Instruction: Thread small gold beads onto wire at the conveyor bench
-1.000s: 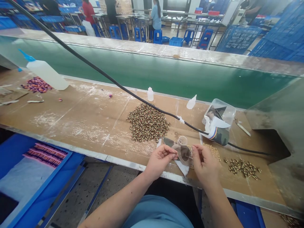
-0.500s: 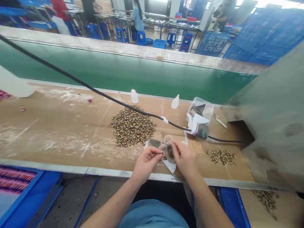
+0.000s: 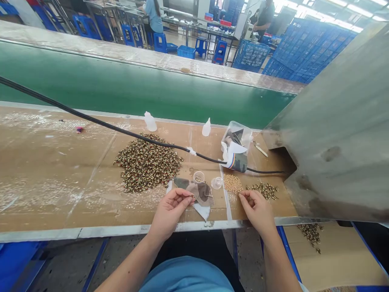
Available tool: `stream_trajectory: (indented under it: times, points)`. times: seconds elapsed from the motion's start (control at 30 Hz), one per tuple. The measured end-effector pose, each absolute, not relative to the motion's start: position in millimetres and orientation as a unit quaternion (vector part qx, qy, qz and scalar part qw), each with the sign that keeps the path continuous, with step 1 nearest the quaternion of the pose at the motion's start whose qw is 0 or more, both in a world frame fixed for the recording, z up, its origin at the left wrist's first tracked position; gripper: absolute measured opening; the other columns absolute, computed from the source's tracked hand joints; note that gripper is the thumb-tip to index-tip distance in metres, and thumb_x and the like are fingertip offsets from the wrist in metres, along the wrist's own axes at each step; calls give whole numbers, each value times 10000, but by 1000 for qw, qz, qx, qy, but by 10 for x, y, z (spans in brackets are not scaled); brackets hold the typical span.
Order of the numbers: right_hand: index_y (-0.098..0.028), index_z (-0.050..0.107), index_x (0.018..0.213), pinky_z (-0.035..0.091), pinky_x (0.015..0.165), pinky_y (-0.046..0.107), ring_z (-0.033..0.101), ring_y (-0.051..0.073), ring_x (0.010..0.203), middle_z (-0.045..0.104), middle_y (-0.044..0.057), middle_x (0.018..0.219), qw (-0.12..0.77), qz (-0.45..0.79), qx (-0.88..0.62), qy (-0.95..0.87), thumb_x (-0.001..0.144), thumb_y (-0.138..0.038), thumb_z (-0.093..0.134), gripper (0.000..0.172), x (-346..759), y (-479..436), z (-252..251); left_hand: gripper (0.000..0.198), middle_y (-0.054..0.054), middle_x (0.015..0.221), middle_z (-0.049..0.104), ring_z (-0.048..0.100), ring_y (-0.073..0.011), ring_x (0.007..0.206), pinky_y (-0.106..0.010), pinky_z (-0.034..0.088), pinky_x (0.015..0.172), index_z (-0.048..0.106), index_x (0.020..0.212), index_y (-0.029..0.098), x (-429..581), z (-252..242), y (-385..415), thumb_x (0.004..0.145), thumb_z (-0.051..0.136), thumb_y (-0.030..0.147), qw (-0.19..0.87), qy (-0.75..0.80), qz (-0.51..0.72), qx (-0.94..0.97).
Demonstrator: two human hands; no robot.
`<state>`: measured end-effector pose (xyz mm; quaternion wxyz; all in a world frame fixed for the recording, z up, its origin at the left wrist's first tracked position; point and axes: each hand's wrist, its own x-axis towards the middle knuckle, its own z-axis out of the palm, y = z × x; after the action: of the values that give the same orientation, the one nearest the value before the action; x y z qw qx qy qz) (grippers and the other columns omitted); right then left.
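The left hand [image 3: 170,210] pinches a tiny piece [image 3: 192,196], camouflage cloth [image 3: 204,192] by its fingers; tan beads [image 3: 232,183] lie just beyond the right hand [image 3: 258,210], whose fingers' grip I cannot tell.

Lighting: bright, diffuse; ceiling lights [image 3: 360,11] glaring, two o'clock. Green belt [image 3: 170,93]: soft sheen, eleven o'clock. Metal panel [image 3: 349,134]: lens-stretched, three o'clock. Far background: hazy. My left fingers [image 3: 181,192]: fairly sharp.

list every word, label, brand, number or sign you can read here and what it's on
No text can be read.
Flat camouflage cloth: no lettering visible.
Small white bottles: no readable label.
Clear plastic box: no readable marking.
Blue crates in the background: too small and blurred to tell.
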<state>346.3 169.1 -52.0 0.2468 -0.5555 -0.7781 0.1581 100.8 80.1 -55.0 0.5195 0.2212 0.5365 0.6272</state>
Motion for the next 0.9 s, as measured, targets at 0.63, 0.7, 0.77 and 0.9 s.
stream_trajectory:
  times: [0.63,0.7,0.77,0.9]
  points:
    - [-224,605,811,488,660,269,625,159,752,654,37,827,175,181,-457,-853,895,-327,429,220,3482,1688,-410,215,-7,706,659,649,-125,685,-232,552,680,639,723,157,1003,-568,796,637,758,313,519,542,619,232]
    - [-228,607,818,491,677,274,629,161,762,648,39,822,181,168,-452,-857,906,-337,412,240,3489,1712,-413,220,-8,698,656,649,-131,684,-239,553,676,636,720,155,1007,-551,798,632,759,315,517,546,618,230]
    - [-233,612,825,495,678,279,632,164,764,642,38,818,185,156,-447,-861,914,-349,402,256,3488,1727,-430,222,-9,695,655,648,-132,683,-244,552,679,634,724,155,1012,-532,800,633,757,316,517,549,617,226]
    - [-235,618,844,502,680,281,635,162,771,644,38,834,200,149,-437,-864,918,-343,405,250,3488,1715,-471,233,-7,684,652,649,-138,675,-257,553,681,628,720,159,1019,-501,799,619,765,318,516,552,617,220]
